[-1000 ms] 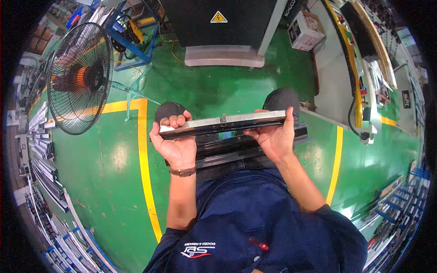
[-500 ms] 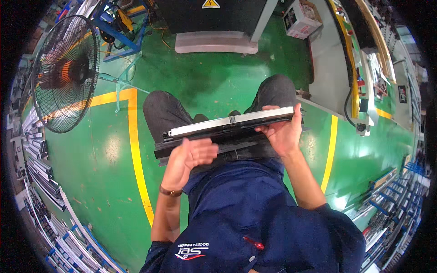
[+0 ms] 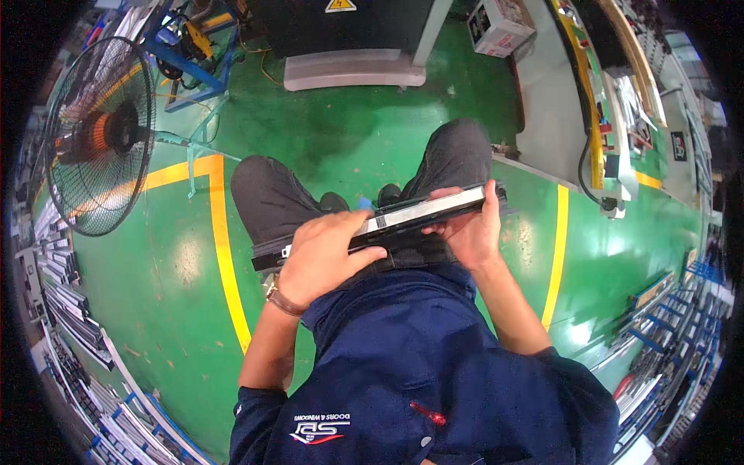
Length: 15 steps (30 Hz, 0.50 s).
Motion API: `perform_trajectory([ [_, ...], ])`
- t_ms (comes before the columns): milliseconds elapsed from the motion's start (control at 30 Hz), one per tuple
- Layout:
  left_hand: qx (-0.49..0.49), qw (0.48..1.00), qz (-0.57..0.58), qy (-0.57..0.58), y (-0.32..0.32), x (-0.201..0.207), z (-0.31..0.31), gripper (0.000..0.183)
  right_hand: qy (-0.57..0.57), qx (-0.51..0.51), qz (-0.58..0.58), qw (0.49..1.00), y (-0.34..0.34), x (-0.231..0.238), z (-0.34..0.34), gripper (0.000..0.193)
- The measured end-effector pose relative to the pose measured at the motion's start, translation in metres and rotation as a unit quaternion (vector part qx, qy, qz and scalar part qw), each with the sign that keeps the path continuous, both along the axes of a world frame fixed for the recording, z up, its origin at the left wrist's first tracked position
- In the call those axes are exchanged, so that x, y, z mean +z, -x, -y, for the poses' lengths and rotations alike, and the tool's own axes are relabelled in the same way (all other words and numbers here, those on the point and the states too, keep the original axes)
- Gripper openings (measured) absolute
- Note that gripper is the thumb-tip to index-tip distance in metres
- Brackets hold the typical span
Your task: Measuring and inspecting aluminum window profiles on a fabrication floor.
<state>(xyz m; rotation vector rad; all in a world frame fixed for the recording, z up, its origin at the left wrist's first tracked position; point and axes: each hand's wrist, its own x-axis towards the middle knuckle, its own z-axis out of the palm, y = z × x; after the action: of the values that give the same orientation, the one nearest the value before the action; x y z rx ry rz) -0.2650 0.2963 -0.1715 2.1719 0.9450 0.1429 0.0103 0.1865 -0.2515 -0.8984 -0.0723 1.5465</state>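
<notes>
A long, narrow metal profile, silver on top with black sides, lies slantwise over my lap, its right end higher in the picture. My left hand is closed over its left part, fingers across the top and thumb on the near side. My right hand grips the right end, thumb on the near face and fingers partly hidden by the profile. Under the left end, a black profile piece rests across my thigh. Whether the two pieces are joined, I cannot tell.
A black wire-guard fan stands at the left. Ahead is a dark cabinet with a pale base, with a white carton to its right. Racks of long profiles line the left and right edges.
My left hand has come from the near side, where its fingers were apart from the profile, up onto its left part. My right hand stays at the right end. The view has shifted slightly.
</notes>
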Motion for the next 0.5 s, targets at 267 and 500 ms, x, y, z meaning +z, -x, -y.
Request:
perform_trajectory([
  [267,0.025,0.999,0.010,-0.046,-0.004,-0.023,0.016,0.046,-0.015,0.025,0.018,0.999,0.000,0.003,-0.004,0.102],
  [500,0.059,0.992,0.053,-0.095,0.002,-0.025,0.016,0.039,-0.056,0.019,0.026,0.998,-0.004,0.003,-0.011,0.100],
])
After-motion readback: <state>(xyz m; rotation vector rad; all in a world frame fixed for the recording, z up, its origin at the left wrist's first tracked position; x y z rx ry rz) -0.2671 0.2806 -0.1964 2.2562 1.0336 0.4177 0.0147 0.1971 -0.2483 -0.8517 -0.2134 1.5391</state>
